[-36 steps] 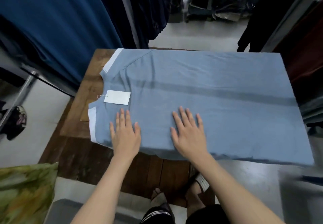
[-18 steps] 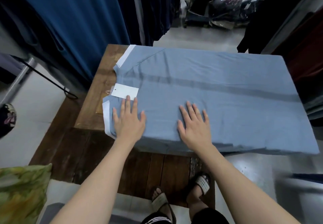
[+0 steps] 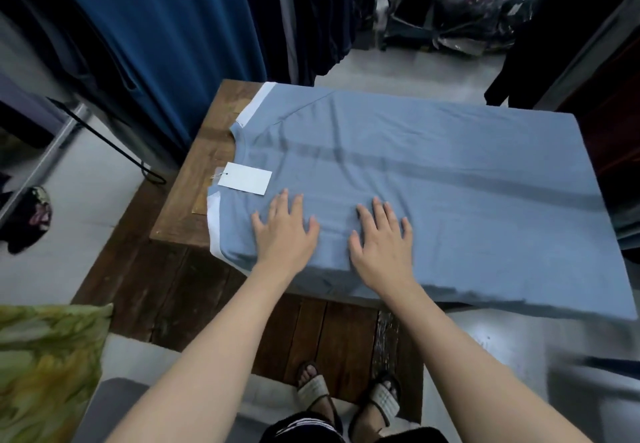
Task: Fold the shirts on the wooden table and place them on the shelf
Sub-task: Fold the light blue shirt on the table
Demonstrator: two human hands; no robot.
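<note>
— Where's the shirt (image 3: 433, 179)?
— Flat on the table (image 3: 194, 183), collar left by the tag (image 3: 244, 178), covering the far and right edges.
— Why both palms down?
— Left hand (image 3: 285, 235) and right hand (image 3: 381, 247) rest on its near strip, fingers (image 3: 378, 209) spread, likely pinning and smoothing a fold.
— Room?
— Bare wood left of the collar only; no shelf shows.

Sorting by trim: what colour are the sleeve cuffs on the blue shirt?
The sleeve cuffs are white on the light blue shirt; head view shows it.
</note>
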